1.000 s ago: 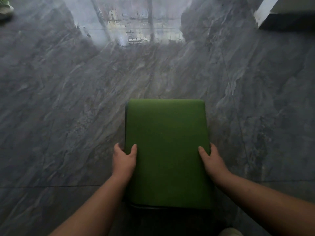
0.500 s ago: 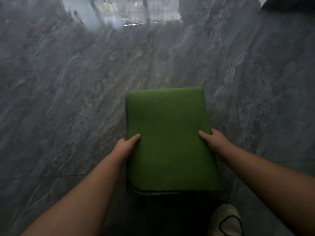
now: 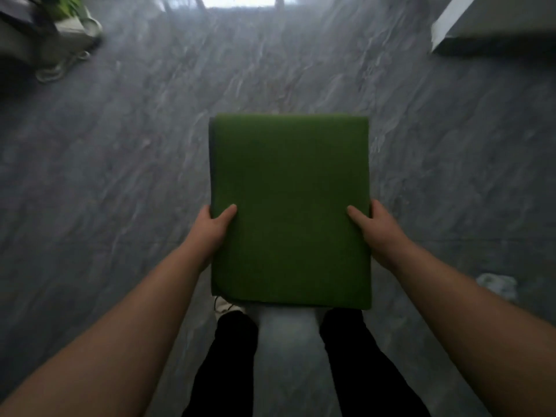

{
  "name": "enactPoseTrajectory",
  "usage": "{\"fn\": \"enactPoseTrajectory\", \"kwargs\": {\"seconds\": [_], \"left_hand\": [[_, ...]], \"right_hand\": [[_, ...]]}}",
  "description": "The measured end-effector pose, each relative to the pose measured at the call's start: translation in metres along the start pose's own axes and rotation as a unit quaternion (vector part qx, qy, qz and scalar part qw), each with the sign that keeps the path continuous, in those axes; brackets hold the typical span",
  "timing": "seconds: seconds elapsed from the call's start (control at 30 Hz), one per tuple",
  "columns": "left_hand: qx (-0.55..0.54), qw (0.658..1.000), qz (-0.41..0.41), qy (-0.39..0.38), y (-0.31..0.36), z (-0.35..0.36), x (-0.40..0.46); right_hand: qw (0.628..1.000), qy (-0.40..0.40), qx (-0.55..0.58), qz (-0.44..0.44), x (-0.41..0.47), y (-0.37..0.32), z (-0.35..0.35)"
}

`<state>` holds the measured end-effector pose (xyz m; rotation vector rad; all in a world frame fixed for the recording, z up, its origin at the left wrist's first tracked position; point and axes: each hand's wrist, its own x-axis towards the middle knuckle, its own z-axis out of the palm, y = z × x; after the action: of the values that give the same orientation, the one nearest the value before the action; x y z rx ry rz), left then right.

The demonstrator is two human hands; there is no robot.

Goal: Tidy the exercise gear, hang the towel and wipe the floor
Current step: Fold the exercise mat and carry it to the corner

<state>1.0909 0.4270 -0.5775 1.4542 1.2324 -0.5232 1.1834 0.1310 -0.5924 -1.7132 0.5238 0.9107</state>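
Head view: hands (image 3: 210,227) apparently grip folded mat (image 3: 290,206).

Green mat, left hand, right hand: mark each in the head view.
Green mat (image 3: 290,206), head view, middle of its top face.
Left hand (image 3: 213,228), head view, back of the hand.
Right hand (image 3: 376,228), head view, back of the hand.

Dim and grey overall; bright window glare on the glossy floor (image 3: 301,70) at top centre. Motion blur throughout, strongest at the corners. Wide-angle bending at edges.
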Motion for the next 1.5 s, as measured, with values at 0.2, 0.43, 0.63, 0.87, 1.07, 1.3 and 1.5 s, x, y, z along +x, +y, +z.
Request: {"fn": "enactPoseTrajectory", "kwargs": {"seconds": [0.2,0.43,0.63,0.87,1.07,1.3,1.5], "left_hand": [[-0.032,0.994,0.099,0.020,0.107,-0.100,-0.203],[-0.090,0.960,0.265,0.026,0.179,-0.196,-0.372],[-0.125,0.916,0.381,0.018,0.206,-0.252,-0.438],[-0.075,0.889,0.450,-0.028,0.235,-0.247,-0.459],[-0.005,0.880,0.463,-0.107,0.272,-0.167,-0.475],[0.073,0.835,0.517,-0.175,0.320,-0.012,-0.516],[0.106,0.804,0.546,-0.208,0.351,0.146,-0.555]], "right_hand": [[0.995,-0.006,-0.008,-0.104,-0.194,-0.162,-0.014],[0.954,0.058,-0.038,-0.291,-0.376,-0.292,-0.005],[0.896,0.175,-0.055,-0.405,-0.467,-0.321,0.017],[0.908,0.202,0.037,-0.367,-0.507,-0.304,0.007],[0.898,0.273,0.090,-0.334,-0.525,-0.275,-0.055],[0.858,0.377,0.143,-0.317,-0.534,-0.235,-0.186],[0.825,0.434,0.153,-0.327,-0.542,-0.211,-0.323]]}}
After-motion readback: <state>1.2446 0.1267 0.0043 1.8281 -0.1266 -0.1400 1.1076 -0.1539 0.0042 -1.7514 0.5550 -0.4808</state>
